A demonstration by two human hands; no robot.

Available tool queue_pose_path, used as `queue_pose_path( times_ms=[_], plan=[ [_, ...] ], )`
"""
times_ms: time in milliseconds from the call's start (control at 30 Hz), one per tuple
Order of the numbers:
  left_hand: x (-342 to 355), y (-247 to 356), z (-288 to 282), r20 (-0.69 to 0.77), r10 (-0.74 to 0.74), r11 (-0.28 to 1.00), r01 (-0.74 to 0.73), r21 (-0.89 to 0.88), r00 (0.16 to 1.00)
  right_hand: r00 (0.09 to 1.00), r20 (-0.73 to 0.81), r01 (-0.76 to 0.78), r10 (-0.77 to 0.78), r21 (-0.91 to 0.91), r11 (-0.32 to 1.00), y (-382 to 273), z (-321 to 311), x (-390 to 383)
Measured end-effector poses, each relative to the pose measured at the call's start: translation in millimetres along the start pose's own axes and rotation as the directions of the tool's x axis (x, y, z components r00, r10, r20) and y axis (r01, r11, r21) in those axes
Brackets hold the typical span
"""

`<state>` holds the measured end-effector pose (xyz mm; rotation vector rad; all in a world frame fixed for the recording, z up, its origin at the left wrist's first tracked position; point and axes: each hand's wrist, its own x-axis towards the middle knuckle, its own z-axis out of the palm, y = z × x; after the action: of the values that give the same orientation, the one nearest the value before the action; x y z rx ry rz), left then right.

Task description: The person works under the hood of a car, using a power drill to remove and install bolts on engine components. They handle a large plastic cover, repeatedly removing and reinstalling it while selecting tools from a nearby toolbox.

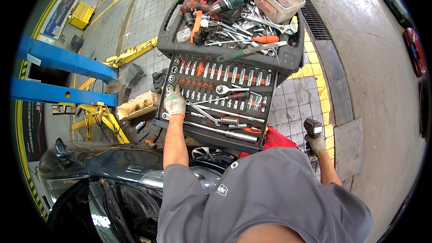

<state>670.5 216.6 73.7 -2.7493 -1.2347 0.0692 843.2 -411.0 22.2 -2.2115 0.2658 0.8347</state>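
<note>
My left hand, in a pale work glove, reaches over the left side of an open tool drawer. Its fingers are stretched out and slightly apart at a column of large sockets; whether they touch one is hard to see. Rows of chrome sockets fill the drawer's far part. Nearer lie a ratchet, a combination wrench and a long chrome bar. Low at my right side, my gloved right hand is closed round a cordless power tool, whose head is mostly hidden.
The cart's top tray holds a teal cordless drill, loose wrenches and a plastic bin. A dark car stands at near left, beside blue lift arms. A wooden box and red cloth flank the drawer.
</note>
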Motion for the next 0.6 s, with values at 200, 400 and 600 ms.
queue_pose_path(
  times_ms=[200,400,600],
  plan=[
    [-10.7,-5.8,-2.0,0.054,0.012,0.997,-0.008,-0.081,0.998,0.999,0.029,0.041,-0.038,-0.125,0.991,-13.1,-0.4,-1.0],
    [-67.5,73.2,-81.6,0.022,0.395,0.823,-0.343,-0.452,0.918,0.998,0.065,0.006,0.001,-0.114,0.994,-16.4,-0.6,5.0],
    [-128.8,137.8,-88.1,0.157,0.75,0.648,-0.665,-0.371,0.643,0.995,0.067,0.084,-0.072,-0.186,0.979,-31.9,3.2,13.9]
  ],
)
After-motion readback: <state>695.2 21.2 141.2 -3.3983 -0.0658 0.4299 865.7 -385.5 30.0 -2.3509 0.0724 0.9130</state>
